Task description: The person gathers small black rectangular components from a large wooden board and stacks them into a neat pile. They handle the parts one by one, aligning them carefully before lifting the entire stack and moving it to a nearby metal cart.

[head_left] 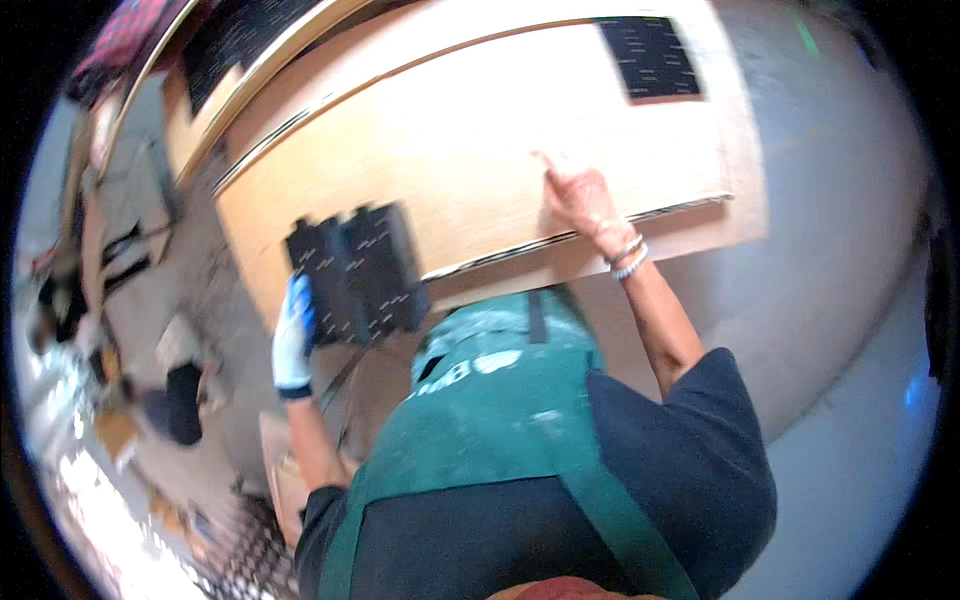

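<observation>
My left hand (293, 335), in a white and blue glove, grips the left edge of a dark slotted panel (350, 275) made of two black slabs side by side, with tabs along the top and small light marks. This panel is at the left end of a pale wooden board (450, 140), over its near edge. Bare and wearing bead bracelets, my right hand (580, 197) is above the near right part of the board, holding nothing I can see. Its thumb stretches out to the left; glare washes out the other fingertips. Whether it touches the board I cannot tell.
A black marked square (652, 58) lies at the board's far right corner. Beyond the far left edge stands a wood-framed piece (215, 55) with a dark panel. At the left, blurred people (180, 390) are low near the floor. Grey floor (830, 200) shows at the right.
</observation>
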A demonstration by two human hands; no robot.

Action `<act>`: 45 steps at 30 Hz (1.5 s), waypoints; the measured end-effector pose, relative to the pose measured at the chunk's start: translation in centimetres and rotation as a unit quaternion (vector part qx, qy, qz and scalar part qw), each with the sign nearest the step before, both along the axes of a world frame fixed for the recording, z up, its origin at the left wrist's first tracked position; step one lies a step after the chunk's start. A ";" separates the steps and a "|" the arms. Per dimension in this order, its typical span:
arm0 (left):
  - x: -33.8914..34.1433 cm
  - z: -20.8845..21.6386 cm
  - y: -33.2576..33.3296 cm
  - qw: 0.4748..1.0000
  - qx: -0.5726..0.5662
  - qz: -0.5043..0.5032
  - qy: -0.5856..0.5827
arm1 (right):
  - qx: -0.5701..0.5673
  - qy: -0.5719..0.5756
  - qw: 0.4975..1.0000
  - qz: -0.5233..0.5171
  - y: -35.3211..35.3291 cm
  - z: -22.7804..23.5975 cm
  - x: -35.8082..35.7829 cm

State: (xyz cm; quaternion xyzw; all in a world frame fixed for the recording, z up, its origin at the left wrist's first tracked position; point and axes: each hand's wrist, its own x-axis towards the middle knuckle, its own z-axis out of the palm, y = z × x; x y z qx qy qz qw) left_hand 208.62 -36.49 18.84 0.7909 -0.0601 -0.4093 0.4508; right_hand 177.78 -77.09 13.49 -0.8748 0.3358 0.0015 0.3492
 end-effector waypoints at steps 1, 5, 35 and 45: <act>1.1 -2.0 3.2 1.000 0.017 0.000 -0.008 | -0.129 0.037 0.991 -0.003 -4.2 -1.4 -2.5; -0.2 0.3 -1.2 0.999 -0.009 -0.035 0.000 | -0.362 0.230 0.903 -0.005 -17.2 -4.6 -11.0; 0.4 -1.3 -0.1 0.994 -0.066 0.062 0.064 | -0.275 0.176 0.913 0.245 -26.6 -1.2 -5.1; 0.0 -1.2 0.4 0.994 -0.069 0.089 0.013 | -0.359 0.100 0.913 0.167 -33.6 -3.7 -0.3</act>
